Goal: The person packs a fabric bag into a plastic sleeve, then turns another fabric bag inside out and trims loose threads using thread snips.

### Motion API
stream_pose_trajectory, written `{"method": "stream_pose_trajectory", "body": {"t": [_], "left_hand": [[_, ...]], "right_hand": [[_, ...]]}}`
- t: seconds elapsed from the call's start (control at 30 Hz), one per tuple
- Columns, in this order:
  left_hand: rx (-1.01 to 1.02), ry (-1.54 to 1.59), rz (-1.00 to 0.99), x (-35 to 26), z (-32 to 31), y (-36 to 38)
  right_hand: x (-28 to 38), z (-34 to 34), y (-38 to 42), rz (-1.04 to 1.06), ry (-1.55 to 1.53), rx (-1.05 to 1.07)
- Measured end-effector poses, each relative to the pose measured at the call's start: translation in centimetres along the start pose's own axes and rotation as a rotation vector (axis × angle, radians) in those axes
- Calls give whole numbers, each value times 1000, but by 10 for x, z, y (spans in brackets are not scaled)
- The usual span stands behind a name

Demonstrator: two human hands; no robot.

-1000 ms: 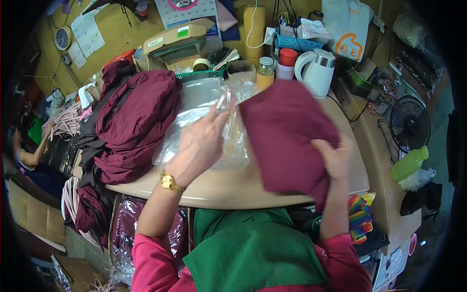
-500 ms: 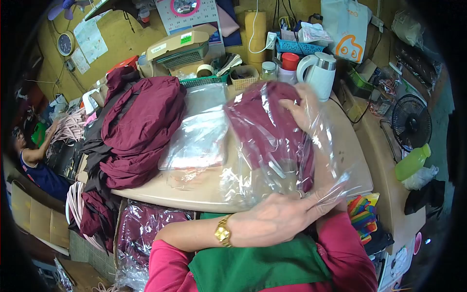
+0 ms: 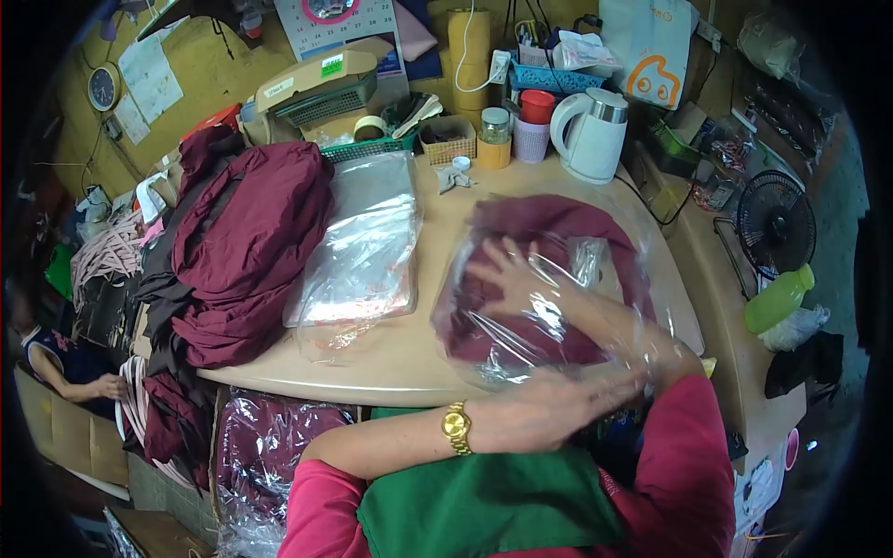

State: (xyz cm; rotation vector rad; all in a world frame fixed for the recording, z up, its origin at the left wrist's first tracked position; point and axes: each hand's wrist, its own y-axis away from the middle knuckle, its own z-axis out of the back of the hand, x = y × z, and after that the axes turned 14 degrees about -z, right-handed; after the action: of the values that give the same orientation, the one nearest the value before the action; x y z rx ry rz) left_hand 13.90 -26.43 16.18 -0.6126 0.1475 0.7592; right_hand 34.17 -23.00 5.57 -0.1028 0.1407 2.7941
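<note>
A folded maroon garment (image 3: pixel 558 349) lies inside a clear plastic bag (image 3: pixel 484 367) on the tabletop. My right hand (image 3: pixel 516 279) is within the bag, fingers spread over the garment, and its forearm passes through the bag's mouth. Blurred by motion, my left hand (image 3: pixel 544 409), below a gold watch, is at the near right edge of the bag and its fingers are closed on the plastic by my right wrist. A stack of flat clear bags (image 3: pixel 363 242) lies to the left, beside a heap of maroon garments (image 3: pixel 246 223).
A white kettle (image 3: pixel 591 135), jars, a wicker basket (image 3: pixel 448 139) and green baskets line the back of the table (image 3: pixel 307 367). At right are a black fan (image 3: pixel 777 223) and a green bottle (image 3: pixel 779 298). Another person (image 3: pixel 60 363) sits at far left, touching pale strips.
My right hand has moved left and down, from grasping the garment's top to lying spread over it. The garment has spread wider. The other person's hand has moved down to the strips.
</note>
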Motion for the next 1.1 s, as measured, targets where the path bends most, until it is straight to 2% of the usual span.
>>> {"method": "stream_pose_trajectory", "body": {"t": [0.07, 0.1, 0.17, 0.2, 0.27, 0.3, 0.33, 0.4, 0.43, 0.5, 0.53, 0.6, 0.63, 0.67, 0.73, 0.77, 0.8, 0.83, 0.9, 0.93, 0.97, 1.0, 1.03, 1.1], "left_hand": [[183, 93, -93, -9, -1, -5], [160, 59, -86, -11, -4, -4], [151, 80, -36, -6, 1, 1], [136, 95, 16, -2, 4, 4], [156, 164, 8, 3, 6, 8], [168, 239, 4, 4, 6, 9], [168, 244, 2, 1, 6, 12], [99, 363, 30, -5, 12, 17], [-143, 333, 8, 2, 12, 27], [-418, 511, 406, 19, 16, 56], [-792, 345, 614, 39, 11, 81], [-627, 373, 670, 56, -19, 99], [-628, 370, 672, 56, -32, 99], [-500, 296, 598, 54, -47, 92], [-372, 231, 529, 56, -64, 77], [-303, 192, 582, 65, -64, 66], [-234, 153, 633, 75, -60, 60], [-252, 39, 519, 85, -53, 59], [-347, -28, 549, 89, -24, 54], [-636, -53, 473, 91, -8, 46], [-919, -75, 391, 96, 5, 39], [-918, -71, 392, 109, 11, 35], [-849, -261, 428, 128, 11, 34], [-776, -449, 462, 155, -9, 43]], "right_hand": [[-25, 28, -30, -439, -328, 365], [-31, 18, -39, -442, -330, 367], [-41, -12, -61, -446, -88, 21], [-24, 3, -44, -293, -296, 65], [-17, -12, -23, -15, -329, 223], [-15, 0, -14, -69, -96, 176], [-21, -5, -22, -244, -231, 162], [-30, -5, -30, -447, -175, 107], [-29, -6, -29, -453, -174, 100], [-20, -18, -17, -293, -274, -46], [-22, -32, -18, -301, -276, -45], [-25, -59, -30, 248, -348, -250], [-18, -51, -28, 197, -301, -177], [-13, -43, -24, 200, -304, -173], [3, -11, -8, 25, -211, -76], [1, -37, -13, 18, -265, -187], [2, -41, -13, 16, -265, -187], [3, -43, -13, 7, -289, -262], [0, -43, -11, -32, -313, -344], [-2, -53, -14, -33, -307, -344], [-5, -69, -18, 12, -156, -486], [-7, -84, -22, 39, -1, -641], [-7, -84, -18, 32, -50, -578], [0, -66, -6, -6, -235, -371]]}}
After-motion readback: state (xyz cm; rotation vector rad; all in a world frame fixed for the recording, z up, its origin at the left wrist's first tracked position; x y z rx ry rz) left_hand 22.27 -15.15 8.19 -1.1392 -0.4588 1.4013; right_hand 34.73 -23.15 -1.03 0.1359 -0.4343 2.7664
